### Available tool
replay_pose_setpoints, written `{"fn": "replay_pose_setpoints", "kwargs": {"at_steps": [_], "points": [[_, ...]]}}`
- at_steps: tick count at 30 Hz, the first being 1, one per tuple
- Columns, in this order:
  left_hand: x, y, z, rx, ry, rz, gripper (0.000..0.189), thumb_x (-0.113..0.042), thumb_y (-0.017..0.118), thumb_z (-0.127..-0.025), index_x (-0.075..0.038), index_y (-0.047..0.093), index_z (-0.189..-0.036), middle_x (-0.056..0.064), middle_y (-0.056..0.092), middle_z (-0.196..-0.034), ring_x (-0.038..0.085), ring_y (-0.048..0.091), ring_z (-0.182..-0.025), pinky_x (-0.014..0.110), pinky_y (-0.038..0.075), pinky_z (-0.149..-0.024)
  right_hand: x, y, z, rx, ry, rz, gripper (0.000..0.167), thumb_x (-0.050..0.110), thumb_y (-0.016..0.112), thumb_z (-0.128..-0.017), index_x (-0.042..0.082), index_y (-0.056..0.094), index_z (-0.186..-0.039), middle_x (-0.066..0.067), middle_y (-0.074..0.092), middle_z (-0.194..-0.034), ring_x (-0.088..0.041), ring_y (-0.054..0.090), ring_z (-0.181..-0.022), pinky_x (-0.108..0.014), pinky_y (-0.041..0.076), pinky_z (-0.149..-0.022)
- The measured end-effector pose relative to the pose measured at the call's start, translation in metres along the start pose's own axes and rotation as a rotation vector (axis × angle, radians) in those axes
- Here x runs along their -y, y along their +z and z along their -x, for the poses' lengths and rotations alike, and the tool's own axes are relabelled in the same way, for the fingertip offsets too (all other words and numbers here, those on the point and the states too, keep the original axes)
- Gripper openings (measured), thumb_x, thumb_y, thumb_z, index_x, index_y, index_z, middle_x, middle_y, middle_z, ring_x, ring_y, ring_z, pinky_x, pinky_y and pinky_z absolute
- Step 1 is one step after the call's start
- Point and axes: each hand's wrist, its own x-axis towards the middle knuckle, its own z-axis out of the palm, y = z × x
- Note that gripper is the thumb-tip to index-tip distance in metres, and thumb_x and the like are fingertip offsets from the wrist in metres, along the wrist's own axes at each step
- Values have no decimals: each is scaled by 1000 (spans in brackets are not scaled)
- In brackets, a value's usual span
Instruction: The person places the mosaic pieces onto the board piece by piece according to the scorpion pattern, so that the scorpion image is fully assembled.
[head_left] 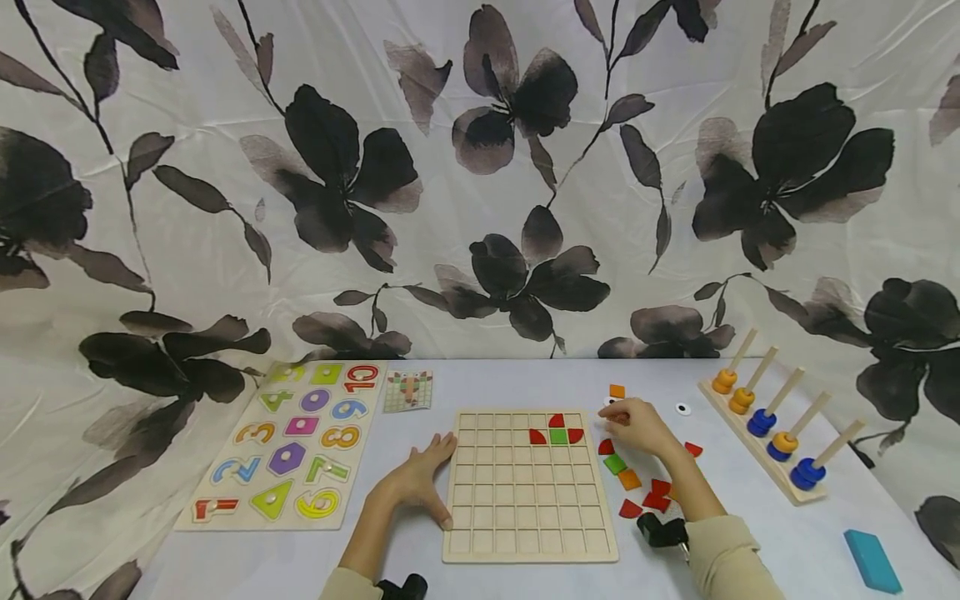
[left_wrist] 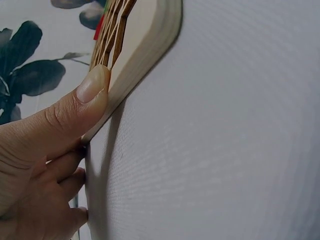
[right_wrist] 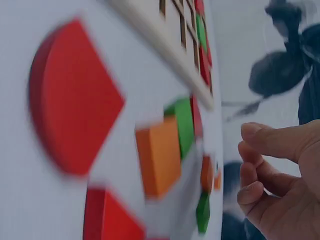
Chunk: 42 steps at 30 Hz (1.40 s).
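Note:
A wooden grid board point(head_left: 529, 546) lies at the middle of the table. Near its top right, red quarter-circle pieces point(head_left: 556, 421) surround a green square point(head_left: 558, 436). My left hand point(head_left: 414, 479) rests spread at the board's left edge; in the left wrist view its thumb point(left_wrist: 92, 92) presses on the rim. Just right of the board's upper corner, my right hand point(head_left: 637, 423) is lowered with loosely bent fingers. Its thumb and index tips are close together in the right wrist view, with nothing visible between them. An orange square point(head_left: 617, 390) lies just beyond these fingers.
Loose red pieces point(head_left: 656, 502), a green square point(head_left: 615, 464) and a white disc point(head_left: 682, 409) lie right of the board. A peg stand point(head_left: 801, 497) and blue block point(head_left: 872, 561) are farther right. Left are a number puzzle point(head_left: 258, 523) and a picture card point(head_left: 408, 392).

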Motion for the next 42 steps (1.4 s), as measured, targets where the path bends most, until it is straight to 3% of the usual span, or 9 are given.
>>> {"fn": "replay_pose_setpoints", "kwargs": {"at_steps": [4,9,16,22,28,34,42], "points": [[1,-2,0,4,10,5,120,-12,93,-43,6,29,-143,24,22,-151,41,13,-141,61,4,-112,-18,-14,11,-37,118,63,28,3,66,-81,-8,65,-107,-21,66,-96,-29,59,-82,-42,52,-74],[1,-3,1,13,30,10,120,-12,92,-44,7,28,-144,25,22,-151,41,12,-141,61,4,-112,-31,-22,19,-50,233,117,37,8,68,-80,-11,61,-111,-30,61,-103,-41,56,-95,-56,46,-86],[-1,-1,1,3,16,25,120,-11,92,-43,6,29,-144,25,21,-151,43,12,-140,63,4,-110,-38,-16,20,9,266,106,34,11,65,-85,-11,62,-110,-24,64,-103,-29,57,-86,-48,51,-83],[-3,0,2,-8,-12,13,120,-11,92,-43,4,30,-144,24,22,-151,43,12,-140,63,5,-111,-34,-16,15,30,251,132,35,10,69,-79,-13,63,-106,-22,65,-97,-29,58,-85,-48,52,-83],[-3,0,3,-11,-13,9,118,-10,92,-43,5,32,-143,25,22,-151,44,13,-140,63,6,-111,-31,-19,11,70,303,144,53,12,73,-74,-11,53,-117,-15,62,-88,-23,54,-75,-39,53,-71],[-3,0,2,-12,-22,13,119,-10,93,-43,4,31,-143,25,22,-151,46,12,-139,64,7,-110,-28,-15,3,20,220,124,55,12,72,-75,-11,49,-119,-17,63,-91,-24,57,-77,-41,53,-72],[-3,0,2,-13,-19,9,119,-10,93,-42,5,32,-143,26,23,-150,46,13,-139,64,7,-110,0,10,-16,-34,54,8,45,9,73,-75,-10,56,-113,-12,62,-89,-22,58,-80,-38,53,-74]]}}
